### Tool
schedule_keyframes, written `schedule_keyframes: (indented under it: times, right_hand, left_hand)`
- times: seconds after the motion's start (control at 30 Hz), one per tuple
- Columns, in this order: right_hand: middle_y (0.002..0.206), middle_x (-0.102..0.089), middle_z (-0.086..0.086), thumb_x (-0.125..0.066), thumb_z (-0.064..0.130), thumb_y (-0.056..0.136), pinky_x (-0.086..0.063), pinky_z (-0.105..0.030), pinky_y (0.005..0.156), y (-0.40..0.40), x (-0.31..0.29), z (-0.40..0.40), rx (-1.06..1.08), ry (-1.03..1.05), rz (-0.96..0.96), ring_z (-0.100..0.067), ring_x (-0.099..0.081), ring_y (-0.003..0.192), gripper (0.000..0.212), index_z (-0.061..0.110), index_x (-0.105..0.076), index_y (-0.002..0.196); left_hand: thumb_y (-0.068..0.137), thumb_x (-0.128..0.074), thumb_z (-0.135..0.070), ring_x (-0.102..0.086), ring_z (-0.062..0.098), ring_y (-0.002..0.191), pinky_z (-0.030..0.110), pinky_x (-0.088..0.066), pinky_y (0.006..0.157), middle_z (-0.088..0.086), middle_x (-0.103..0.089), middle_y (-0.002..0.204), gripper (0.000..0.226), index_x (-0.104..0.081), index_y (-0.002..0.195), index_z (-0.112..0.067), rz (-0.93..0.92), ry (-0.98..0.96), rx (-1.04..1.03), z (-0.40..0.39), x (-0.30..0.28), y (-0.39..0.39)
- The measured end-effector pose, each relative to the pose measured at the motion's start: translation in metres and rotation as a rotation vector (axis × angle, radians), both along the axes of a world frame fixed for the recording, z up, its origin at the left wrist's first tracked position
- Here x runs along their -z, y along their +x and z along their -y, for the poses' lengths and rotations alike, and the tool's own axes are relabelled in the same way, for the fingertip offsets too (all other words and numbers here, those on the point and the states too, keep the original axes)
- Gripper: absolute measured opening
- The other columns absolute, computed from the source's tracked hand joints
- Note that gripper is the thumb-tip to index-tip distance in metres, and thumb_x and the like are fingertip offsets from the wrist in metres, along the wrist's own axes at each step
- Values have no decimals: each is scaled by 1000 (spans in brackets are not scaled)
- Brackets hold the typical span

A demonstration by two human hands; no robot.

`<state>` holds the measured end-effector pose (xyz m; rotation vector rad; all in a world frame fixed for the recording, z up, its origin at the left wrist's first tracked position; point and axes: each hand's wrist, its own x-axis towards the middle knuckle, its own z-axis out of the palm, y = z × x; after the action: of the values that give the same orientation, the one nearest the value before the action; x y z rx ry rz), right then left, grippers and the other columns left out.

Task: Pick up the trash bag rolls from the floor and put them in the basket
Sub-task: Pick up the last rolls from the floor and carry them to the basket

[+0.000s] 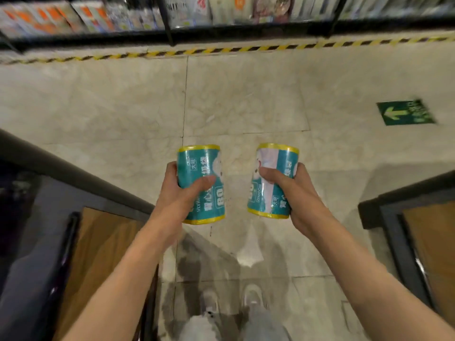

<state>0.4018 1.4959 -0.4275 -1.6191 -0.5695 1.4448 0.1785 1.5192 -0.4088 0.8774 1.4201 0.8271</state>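
The left hand [183,193] has its grip wrapped round one teal roll [201,183], thumb across the front. The right hand [290,190] grips a second roll [273,179] just to the right of the first, the two apart and both upright above the floor [246,99]. A green arrow sign [405,113] lies well right of the rolls. Shoes [231,301] stand below them.

Shelf goods [98,18] blurred, labels unreadable; shelves cut off
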Motion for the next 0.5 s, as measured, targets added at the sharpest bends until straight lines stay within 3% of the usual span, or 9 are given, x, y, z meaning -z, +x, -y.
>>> schedule_keyframes:
  times: [0.1,0.23,0.37,0.5]
  right_hand:
    - [116,-71,-3,-85,25,78,-60,-47,88,14,-134,26,36,69,29,-23,-73,100,60,21,-51,127]
    - [115,-72,-2,-86,23,76,-59,-53,91,24,-268,70,111,156,89,-24,-74,100,61,22,-52,126]
    - [116,-71,-7,-88,24,71,-60,-54,89,34,-368,122,250,261,155,-26,-74,99,66,19,-51,126]
    - [113,-74,-5,-89,31,62,-60,-56,86,44,-436,193,443,339,202,-28,-75,98,72,23,-55,125]
  left_hand:
    - [56,-90,-37,-74,19,98,46,-60,83,-3,-71,112,68,-53,113,-33,8,73,76,22,-131,16]
    - [60,-92,-38,-74,15,96,40,-60,83,-7,-72,113,70,-51,117,-33,22,176,189,50,-261,36]
    - [56,-90,-40,-75,13,92,31,-62,71,-11,-73,106,67,-54,112,-37,94,280,322,67,-351,53]
    - [50,-81,-47,-75,19,95,36,-62,71,-6,-74,111,73,-57,117,-34,219,347,474,93,-420,78]
